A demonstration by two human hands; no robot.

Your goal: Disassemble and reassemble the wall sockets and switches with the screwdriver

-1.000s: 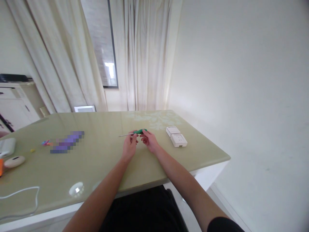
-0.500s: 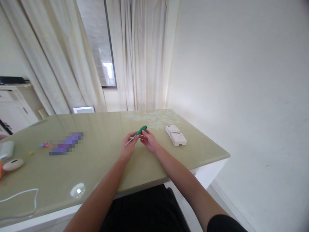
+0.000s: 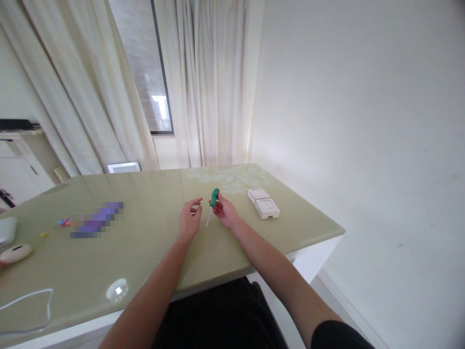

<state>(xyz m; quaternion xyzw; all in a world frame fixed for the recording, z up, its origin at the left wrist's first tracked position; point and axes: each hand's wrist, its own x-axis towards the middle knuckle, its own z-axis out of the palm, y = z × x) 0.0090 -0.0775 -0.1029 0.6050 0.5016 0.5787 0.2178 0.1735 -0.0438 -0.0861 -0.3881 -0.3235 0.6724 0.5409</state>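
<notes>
My right hand (image 3: 224, 212) grips a small screwdriver (image 3: 211, 204) by its green handle, holding it almost upright with the thin metal shaft pointing down at the table. My left hand (image 3: 189, 218) hovers just left of the shaft with its fingers loosely spread and nothing in them. Two white wall sockets (image 3: 264, 203) lie side by side on the table just right of my right hand.
The glossy pale-green table (image 3: 145, 252) ends near me and at the right. On its left lie a blurred purple object (image 3: 96, 220), small coloured bits (image 3: 63, 222), a white oval item (image 3: 15, 253) and a white cable (image 3: 25, 303). Curtains and a window stand behind.
The screwdriver has swung from lying level, tip to the left, to nearly upright, tip down. My left hand has let go of the shaft and opened; my right hand keeps the handle.
</notes>
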